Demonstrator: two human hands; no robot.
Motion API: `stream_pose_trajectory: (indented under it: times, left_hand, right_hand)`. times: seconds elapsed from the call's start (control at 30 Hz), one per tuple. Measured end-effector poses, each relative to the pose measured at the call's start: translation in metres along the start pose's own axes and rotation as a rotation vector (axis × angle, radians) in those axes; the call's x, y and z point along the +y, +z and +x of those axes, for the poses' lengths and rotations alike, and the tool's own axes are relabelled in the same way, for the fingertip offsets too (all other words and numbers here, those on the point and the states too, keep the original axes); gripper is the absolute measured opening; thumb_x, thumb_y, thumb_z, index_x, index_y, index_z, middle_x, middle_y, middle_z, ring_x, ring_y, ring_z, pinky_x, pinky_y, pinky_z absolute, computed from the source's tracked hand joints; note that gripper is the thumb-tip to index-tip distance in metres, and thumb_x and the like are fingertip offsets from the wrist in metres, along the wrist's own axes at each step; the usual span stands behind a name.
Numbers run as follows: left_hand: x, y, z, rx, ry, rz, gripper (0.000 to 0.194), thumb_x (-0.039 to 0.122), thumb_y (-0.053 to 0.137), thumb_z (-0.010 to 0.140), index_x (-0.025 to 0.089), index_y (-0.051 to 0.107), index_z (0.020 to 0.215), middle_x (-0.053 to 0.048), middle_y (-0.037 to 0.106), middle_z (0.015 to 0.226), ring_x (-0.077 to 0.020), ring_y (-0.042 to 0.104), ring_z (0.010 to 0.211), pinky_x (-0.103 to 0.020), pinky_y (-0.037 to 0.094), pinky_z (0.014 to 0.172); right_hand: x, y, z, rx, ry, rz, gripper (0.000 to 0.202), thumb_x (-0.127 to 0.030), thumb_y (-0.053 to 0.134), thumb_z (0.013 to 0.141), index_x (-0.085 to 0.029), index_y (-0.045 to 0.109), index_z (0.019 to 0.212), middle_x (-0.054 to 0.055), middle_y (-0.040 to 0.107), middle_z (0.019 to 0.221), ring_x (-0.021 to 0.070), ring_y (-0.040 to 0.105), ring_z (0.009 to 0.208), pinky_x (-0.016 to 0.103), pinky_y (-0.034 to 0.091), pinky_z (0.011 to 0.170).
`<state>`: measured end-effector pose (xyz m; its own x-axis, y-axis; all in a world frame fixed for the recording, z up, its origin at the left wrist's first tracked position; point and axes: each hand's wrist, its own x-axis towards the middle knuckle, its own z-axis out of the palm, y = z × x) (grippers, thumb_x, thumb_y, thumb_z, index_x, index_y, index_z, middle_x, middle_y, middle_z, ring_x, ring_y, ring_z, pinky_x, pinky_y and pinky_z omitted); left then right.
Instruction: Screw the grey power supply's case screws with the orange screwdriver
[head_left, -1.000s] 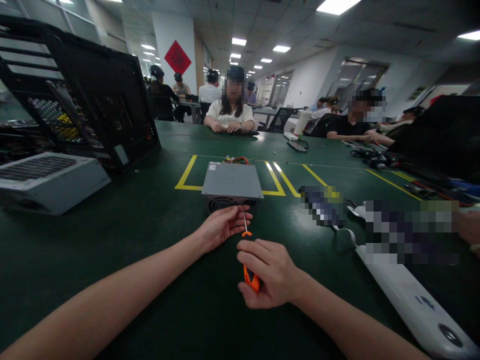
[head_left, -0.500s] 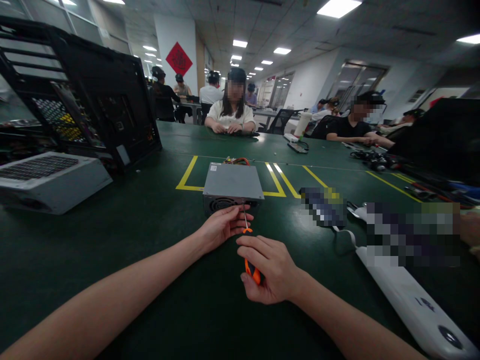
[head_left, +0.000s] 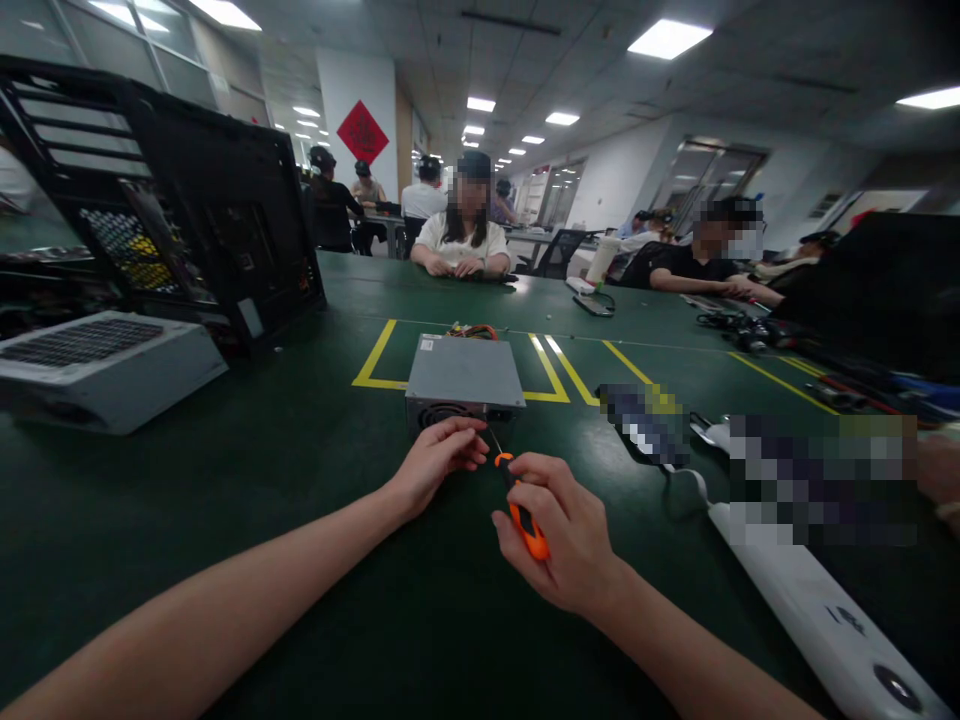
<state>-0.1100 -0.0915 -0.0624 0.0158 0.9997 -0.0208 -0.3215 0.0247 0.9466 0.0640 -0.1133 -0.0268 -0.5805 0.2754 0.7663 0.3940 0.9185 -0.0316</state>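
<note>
A grey power supply box (head_left: 465, 370) lies on the green table, its fan side facing me and coloured cables behind it. My right hand (head_left: 559, 525) is wrapped round the orange and black handle of a screwdriver (head_left: 529, 525). The thin shaft points up and left toward the box's lower front edge; whether the tip touches anything is hard to tell. Just in front of the box is my left hand (head_left: 442, 460), its fingers bent together near the screwdriver's tip. Anything small between those fingers cannot be made out.
At the left stand a black computer case (head_left: 202, 210) and a second grey power supply (head_left: 112, 365). A white power strip (head_left: 825, 610) lies at the right, near blurred items. Yellow tape (head_left: 375, 355) marks the table. Across it sits a person (head_left: 465, 235); another person's hand is at the right edge.
My right hand has moved slightly right and turned the screwdriver, which now leans right at its handle. The left hand's fingers have drawn back left from the shaft. The view has tilted slightly up.
</note>
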Motion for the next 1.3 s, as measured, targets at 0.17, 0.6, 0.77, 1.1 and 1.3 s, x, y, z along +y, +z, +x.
stream_pose_trajectory:
  times: [0.17,0.6,0.77,1.1,1.3]
  left_hand:
    - [0.010,-0.004,-0.007,0.065,0.428,0.592,0.016,0.022,0.045,0.086,0.017,0.056,0.097,-0.003,0.060,0.083,-0.0133,0.056,0.076,-0.028,0.045,0.071]
    - [0.026,-0.016,0.016,0.058,0.910,1.413,0.037,0.020,0.042,0.088,0.022,0.048,0.125,-0.007,0.052,0.127,-0.0218,0.043,0.119,-0.042,0.024,0.102]
    - [0.026,-0.014,0.014,0.036,0.858,1.401,0.039,0.021,0.042,0.088,0.024,0.047,0.126,-0.007,0.053,0.127,-0.0232,0.043,0.119,-0.041,0.026,0.097]
    - [0.025,-0.015,0.014,0.043,0.864,1.481,0.039,0.020,0.042,0.088,0.022,0.044,0.127,-0.007,0.051,0.128,-0.0227,0.041,0.120,-0.041,0.024,0.097]
    - [0.027,-0.014,0.012,0.035,0.853,1.512,0.039,0.019,0.041,0.088,0.022,0.043,0.127,-0.008,0.050,0.129,-0.0235,0.041,0.120,-0.041,0.025,0.096]
  right_hand:
    - [0.002,0.001,0.002,0.047,-0.010,0.026,0.018,-0.013,0.052,0.077,-0.017,0.045,0.093,0.007,0.054,0.084,0.0146,0.056,0.074,0.024,0.050,0.057]
    - [0.001,-0.003,0.006,0.037,0.147,0.203,0.012,-0.014,0.048,0.080,-0.019,0.044,0.089,0.005,0.055,0.085,0.0135,0.058,0.075,0.025,0.050,0.061]
    - [0.001,-0.008,0.007,-0.005,0.073,0.208,0.005,-0.016,0.048,0.082,-0.019,0.051,0.080,0.006,0.058,0.084,0.0149,0.058,0.074,0.028,0.050,0.064]
    - [0.001,-0.007,0.006,-0.030,0.100,0.191,0.005,-0.019,0.046,0.083,-0.019,0.050,0.081,0.008,0.056,0.090,0.0146,0.060,0.076,0.026,0.050,0.061]
    - [0.002,-0.006,0.007,0.065,0.194,0.197,0.009,-0.018,0.049,0.082,-0.019,0.046,0.090,0.006,0.056,0.087,0.0138,0.059,0.074,0.024,0.052,0.057]
